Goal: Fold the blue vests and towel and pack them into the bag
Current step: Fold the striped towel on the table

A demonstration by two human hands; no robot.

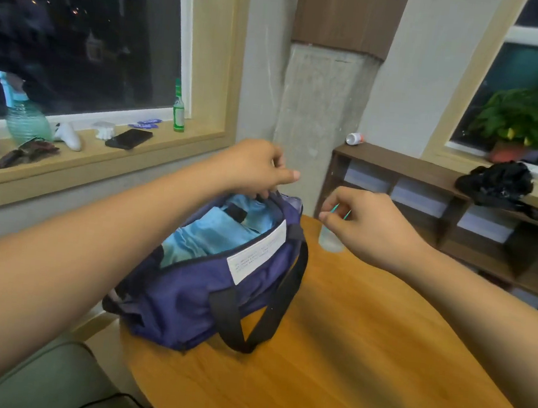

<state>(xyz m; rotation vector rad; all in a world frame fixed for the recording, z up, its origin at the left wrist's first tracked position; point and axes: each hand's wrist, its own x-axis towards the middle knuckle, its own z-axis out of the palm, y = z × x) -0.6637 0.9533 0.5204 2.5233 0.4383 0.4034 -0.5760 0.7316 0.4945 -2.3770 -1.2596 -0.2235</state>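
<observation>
A dark blue bag [186, 298] with black handles and a white label stands on the round wooden table [344, 359], its top open. Light blue folded fabric [206, 230] lies inside it. My left hand [254, 169] grips the far end of the bag's rim. My right hand [364, 226] hovers just right of the bag's far end, fingers curled and pinching a thin teal cord or pull; where the cord attaches is hidden.
A small clear cup [330, 239] stands on the table under my right hand. The window sill on the left holds a spray bottle [23, 114], a phone [129, 138] and a green bottle [178, 109]. A wooden shelf [427, 186] with a black bundle stands at the right.
</observation>
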